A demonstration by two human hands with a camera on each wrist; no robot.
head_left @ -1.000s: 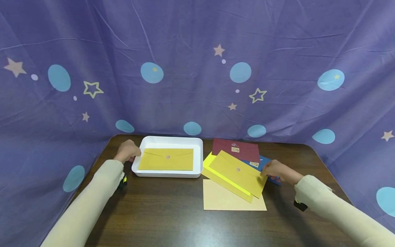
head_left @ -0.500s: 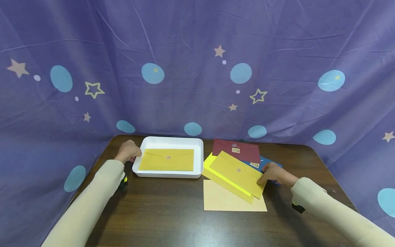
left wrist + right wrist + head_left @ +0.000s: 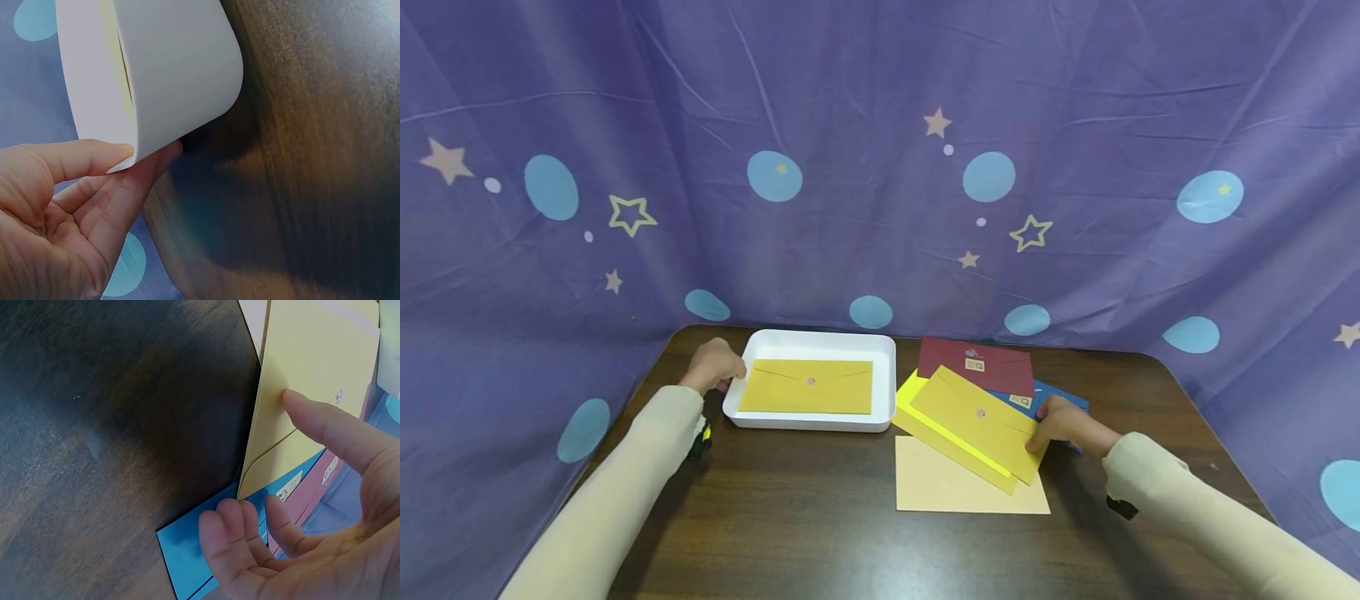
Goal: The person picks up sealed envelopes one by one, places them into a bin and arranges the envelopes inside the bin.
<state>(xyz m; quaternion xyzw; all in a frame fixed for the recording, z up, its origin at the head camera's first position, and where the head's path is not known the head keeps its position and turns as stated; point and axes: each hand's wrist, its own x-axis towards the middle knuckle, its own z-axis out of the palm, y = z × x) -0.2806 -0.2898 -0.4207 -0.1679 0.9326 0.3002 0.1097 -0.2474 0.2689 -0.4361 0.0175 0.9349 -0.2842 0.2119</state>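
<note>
My left hand (image 3: 711,365) pinches the left rim of a white tray (image 3: 886,383) between thumb and fingers. The thumb (image 3: 100,157) lies on the inside, the fingers outside. Inside the tray lies a golden-yellow envelope (image 3: 805,398). At the right, my right hand (image 3: 1071,423) is at the lower right corner of another golden-yellow envelope (image 3: 970,404). Its thumb (image 3: 303,411) touches that envelope's face; the other fingers (image 3: 215,534) are loosely bent beside the corner, over a blue envelope (image 3: 184,556). This golden-yellow envelope is tilted and tops an overlapping pile.
A maroon envelope (image 3: 1000,368) lies at the back of the pile. Bright yellow paper (image 3: 907,387) shows under the top envelope, and a beige envelope (image 3: 932,487) lies in front on the dark wooden table (image 3: 797,508). A purple patterned cloth (image 3: 865,250) hangs behind.
My right hand has shifted slightly left, and its thumb has come onto the face of the golden-yellow envelope. More of the blue envelope shows behind it. The left hand stays on the tray.
</note>
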